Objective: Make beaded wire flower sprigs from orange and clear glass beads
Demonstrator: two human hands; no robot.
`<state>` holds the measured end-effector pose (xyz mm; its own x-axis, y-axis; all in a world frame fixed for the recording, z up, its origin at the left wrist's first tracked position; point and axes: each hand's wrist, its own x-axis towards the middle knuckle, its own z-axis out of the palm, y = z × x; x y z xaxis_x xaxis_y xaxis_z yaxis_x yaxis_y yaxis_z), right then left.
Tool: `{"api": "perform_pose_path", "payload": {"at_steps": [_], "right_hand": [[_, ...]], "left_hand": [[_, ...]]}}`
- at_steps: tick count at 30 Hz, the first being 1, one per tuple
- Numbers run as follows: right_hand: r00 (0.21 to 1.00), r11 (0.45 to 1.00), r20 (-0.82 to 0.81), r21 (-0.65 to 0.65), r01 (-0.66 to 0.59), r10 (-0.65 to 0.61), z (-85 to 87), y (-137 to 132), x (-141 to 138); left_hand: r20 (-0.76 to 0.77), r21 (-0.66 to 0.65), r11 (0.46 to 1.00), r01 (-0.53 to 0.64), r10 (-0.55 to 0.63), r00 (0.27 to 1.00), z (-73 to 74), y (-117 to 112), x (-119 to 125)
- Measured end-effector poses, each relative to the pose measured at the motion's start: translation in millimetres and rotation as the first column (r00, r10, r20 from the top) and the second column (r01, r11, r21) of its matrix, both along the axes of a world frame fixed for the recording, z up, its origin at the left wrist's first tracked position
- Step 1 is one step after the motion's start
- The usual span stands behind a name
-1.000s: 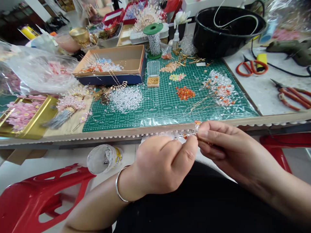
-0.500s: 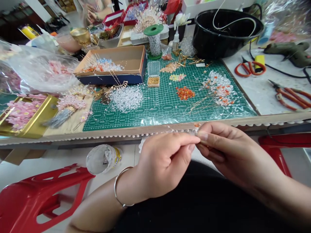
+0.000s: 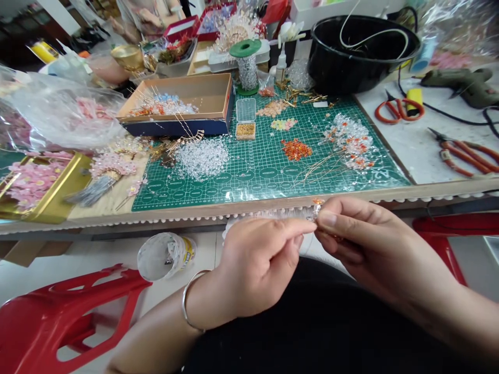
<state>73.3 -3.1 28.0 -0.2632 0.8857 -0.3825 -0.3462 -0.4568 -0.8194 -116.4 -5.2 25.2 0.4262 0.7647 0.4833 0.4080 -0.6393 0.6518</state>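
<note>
Below the table's front edge, my left hand (image 3: 261,265) and my right hand (image 3: 362,241) meet fingertip to fingertip. Both pinch a small beaded piece (image 3: 307,212) of clear and orange beads, mostly hidden by the fingers. A silver bangle circles my left wrist. On the green cutting mat (image 3: 268,166) lie a heap of clear beads (image 3: 202,156), a small pile of orange beads (image 3: 297,149) and finished beaded stems on gold wires (image 3: 349,143).
A cardboard box lid (image 3: 183,104) holds more beaded stems. A black bowl (image 3: 362,47), orange scissors (image 3: 397,109) and pliers (image 3: 463,153) lie at the right. A gold tray of pink flowers (image 3: 39,184) is left. Red stools (image 3: 66,317) and a plastic jar (image 3: 166,254) are below.
My left hand has uncurled from a fist-like grip into a fingertip pinch and turned slightly; the right hand has stayed almost still on the beaded piece.
</note>
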Motion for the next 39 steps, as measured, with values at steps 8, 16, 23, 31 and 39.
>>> {"api": "perform_pose_path", "payload": {"at_steps": [8,16,23,31,39], "right_hand": [[0.998,0.998,0.044,0.046,0.035,-0.037,4.4,-1,-4],[0.996,0.996,0.029,0.022,0.088,-0.088,3.8,4,-7],[0.99,0.998,-0.124,-0.033,0.06,-0.064,8.7,8,-7],[0.999,0.999,-0.034,-0.038,0.032,-0.034,7.2,-1,-4],[0.988,0.981,-0.058,-0.127,-0.146,0.14,6.8,-3,-2]], "left_hand": [[-0.054,0.159,0.987,0.015,-0.006,0.998,0.5,-2,6],[-0.286,0.408,0.912,0.034,0.092,0.954,-6.6,-8,6],[-0.225,0.13,0.991,-0.037,0.066,0.972,-19.5,0,3],[0.183,-0.183,0.965,-0.189,0.222,0.958,-43.8,16,3],[0.303,-0.251,0.958,-0.14,0.214,0.929,-43.6,19,8]]}}
